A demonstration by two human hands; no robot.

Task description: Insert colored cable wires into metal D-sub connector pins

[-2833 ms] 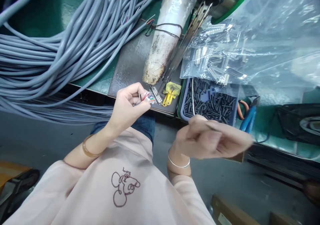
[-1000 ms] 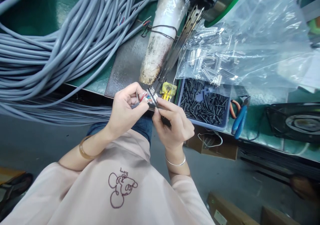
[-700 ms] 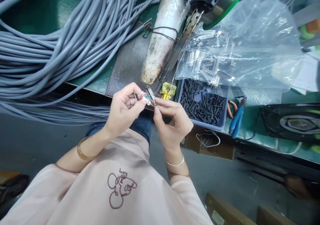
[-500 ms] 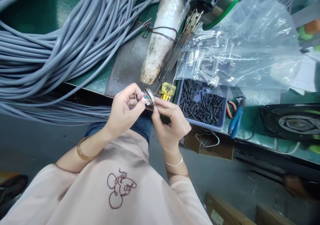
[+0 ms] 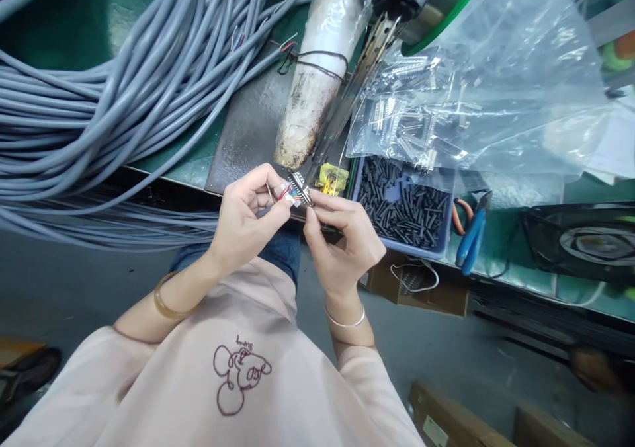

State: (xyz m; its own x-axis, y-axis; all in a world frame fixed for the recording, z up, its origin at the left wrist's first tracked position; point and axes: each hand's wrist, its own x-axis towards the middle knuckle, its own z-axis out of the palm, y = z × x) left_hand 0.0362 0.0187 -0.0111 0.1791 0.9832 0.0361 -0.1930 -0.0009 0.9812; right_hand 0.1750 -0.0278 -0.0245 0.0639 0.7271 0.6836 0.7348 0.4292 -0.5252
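My left hand (image 5: 251, 215) pinches the end of a cable whose thin coloured wires (image 5: 289, 194) fan out between thumb and fingers. Against those wires sits a metal multi-pin connector (image 5: 300, 188), tilted, with its row of pins toward the wires. The thumb and fingertips of my right hand (image 5: 342, 235) are closed on the connector's near end. Whether the wires are joined to the pins cannot be made out. Just beyond the connector are the scorched tip of a white wrapped tube (image 5: 310, 103) and a slotted metal holder (image 5: 360, 80).
Grey cables (image 5: 124, 116) pile up at the left. To the right, a purple bin (image 5: 441, 245) holds short black tubes, below a clear bag (image 5: 520, 90) of connectors. Blue-handled cutters (image 5: 471, 239) and a black fan (image 5: 585, 243) lie farther right. A yellow piece (image 5: 331, 179) sits behind my right hand.
The connector has turned slightly between my hands, its far end now nearer the tube tip. My right hand has shifted a little to the right. Both hands keep their hold.
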